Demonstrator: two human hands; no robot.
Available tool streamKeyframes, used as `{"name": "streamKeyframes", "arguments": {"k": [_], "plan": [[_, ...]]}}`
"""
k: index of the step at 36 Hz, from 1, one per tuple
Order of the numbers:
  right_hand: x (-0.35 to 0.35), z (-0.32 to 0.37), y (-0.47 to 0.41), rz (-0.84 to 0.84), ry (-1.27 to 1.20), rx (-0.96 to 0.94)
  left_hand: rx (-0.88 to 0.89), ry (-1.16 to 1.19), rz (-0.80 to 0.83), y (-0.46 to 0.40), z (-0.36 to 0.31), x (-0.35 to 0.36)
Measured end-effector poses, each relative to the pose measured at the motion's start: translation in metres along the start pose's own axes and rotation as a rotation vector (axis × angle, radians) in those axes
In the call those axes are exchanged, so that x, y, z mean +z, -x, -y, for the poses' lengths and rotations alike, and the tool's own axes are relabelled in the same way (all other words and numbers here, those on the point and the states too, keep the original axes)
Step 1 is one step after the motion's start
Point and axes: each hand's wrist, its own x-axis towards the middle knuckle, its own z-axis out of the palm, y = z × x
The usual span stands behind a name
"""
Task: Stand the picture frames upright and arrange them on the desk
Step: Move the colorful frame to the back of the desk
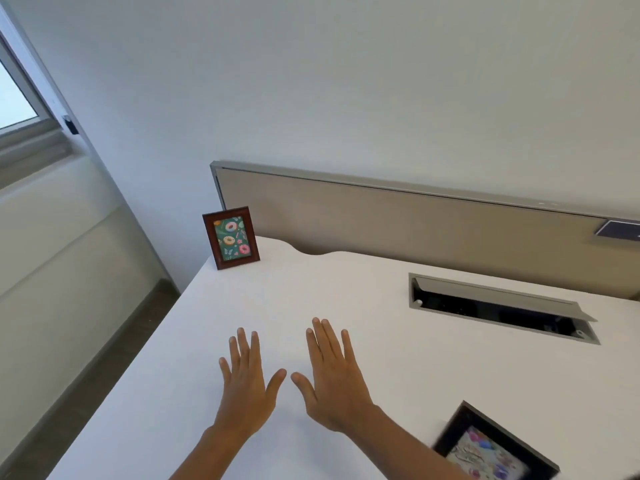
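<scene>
A small brown picture frame (231,238) with a donut print on green stands upright at the far left corner of the white desk (346,289). A black picture frame (493,445) with a colourful picture lies flat at the near right, partly cut off by the view's lower edge. My left hand (244,386) and my right hand (334,379) hover side by side over the middle of the desk, palms down, fingers spread, holding nothing. Both hands are well apart from either frame.
A beige partition panel (415,223) with a grey rim runs along the desk's back edge. A cable hatch (498,308) with its grey lid raised sits in the desktop at the right. The desk's left edge drops to the floor; a window (17,98) is at far left.
</scene>
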Motion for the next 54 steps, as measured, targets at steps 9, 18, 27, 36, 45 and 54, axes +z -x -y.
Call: {"name": "streamKeyframes", "arguments": {"k": [9,18,27,36,45,54], "plan": [[-0.003,-0.015,0.112,0.034,-0.049,-0.037,0.093,0.102,0.109,0.061,-0.074,0.033],[-0.015,-0.058,0.199,-0.004,-0.092,-0.033,0.193,0.213,0.21,0.111,-0.14,0.068],[-0.021,-0.108,0.266,-0.087,-0.119,0.098,0.208,0.163,0.281,0.14,-0.195,0.095],[-0.048,-0.151,0.303,-0.343,-0.331,0.245,0.223,0.258,0.333,0.142,-0.226,0.102],[-0.041,-0.18,0.31,-0.374,-0.648,0.543,0.136,0.515,0.405,0.134,-0.26,0.095],[-0.034,-0.176,0.299,-0.29,-1.259,0.775,0.075,0.646,0.459,0.133,-0.273,0.09]]}}
